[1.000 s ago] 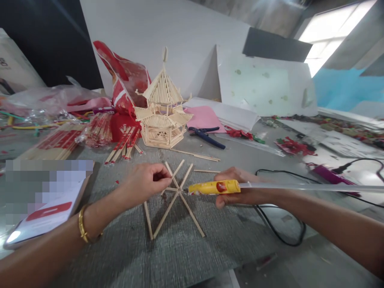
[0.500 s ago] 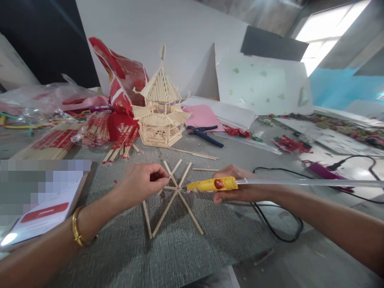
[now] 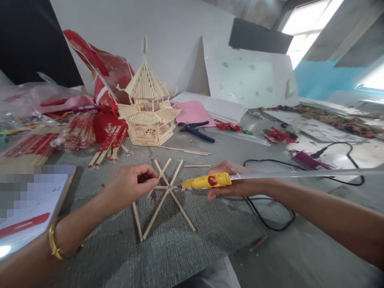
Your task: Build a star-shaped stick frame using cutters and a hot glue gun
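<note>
My left hand [image 3: 132,182] is closed in a pinch on the left side of a star-shaped frame of wooden sticks [image 3: 155,215], holding one of its sticks near the fingertips. The frame's sticks meet at a centre joint, and one more stick angles off at the lower left end. In my right hand [image 3: 240,189] is a yellow hot glue gun [image 3: 207,182], its nozzle at the centre joint. A long clear glue stick [image 3: 285,174] runs out of the gun's back. My right fingers are partly hidden behind the gun.
A pagoda model made of sticks [image 3: 148,116] stands behind the frame. Dark-blue pliers [image 3: 199,132], loose sticks [image 3: 196,166] and red-wrapped chopsticks [image 3: 109,146] lie around it. A black cable [image 3: 270,229] loops at right. On the left is a blurred-out screen [image 3: 27,216].
The whole view has shifted, so everything sits further left. Both hands keep their places at the frame, with the glue gun's nozzle still at the centre.
</note>
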Tool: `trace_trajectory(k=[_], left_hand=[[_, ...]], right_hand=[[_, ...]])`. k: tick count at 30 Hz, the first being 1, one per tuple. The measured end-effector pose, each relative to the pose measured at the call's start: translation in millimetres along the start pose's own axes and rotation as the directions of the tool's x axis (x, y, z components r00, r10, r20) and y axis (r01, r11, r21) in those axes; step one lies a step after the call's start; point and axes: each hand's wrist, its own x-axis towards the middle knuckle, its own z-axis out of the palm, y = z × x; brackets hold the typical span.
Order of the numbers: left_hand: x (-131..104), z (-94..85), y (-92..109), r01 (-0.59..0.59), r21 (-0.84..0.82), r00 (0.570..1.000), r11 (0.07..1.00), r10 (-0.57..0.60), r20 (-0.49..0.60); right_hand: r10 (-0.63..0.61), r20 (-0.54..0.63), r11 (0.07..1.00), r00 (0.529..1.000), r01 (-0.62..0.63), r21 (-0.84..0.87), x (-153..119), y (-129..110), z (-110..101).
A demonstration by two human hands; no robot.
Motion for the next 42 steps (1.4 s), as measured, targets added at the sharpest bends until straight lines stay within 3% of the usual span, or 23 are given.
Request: trace_trajectory(k=[16, 32, 42], left_hand=[[0, 1.0, -2, 0.001, 0.027, 0.999, 1.000, -0.002, 0.046], [0, 2.2, 0, 0.034, 0.041, 0.998, 0.999, -0.037, 0.056], [-1, 3.0, -3, 0.025, 0.032, 0.999, 0.999, -0.026, 0.031]], right_hand=[[0.115, -0.032, 0.993, 0.993, -0.116, -0.006, -19, -1, -5], [0.222, -0.009, 0.973, 0.975, -0.221, 0.060, -31, -2, -5], [0.279, -0.024, 0.960, 0.960, -0.278, 0.016, -43, 1, -7]])
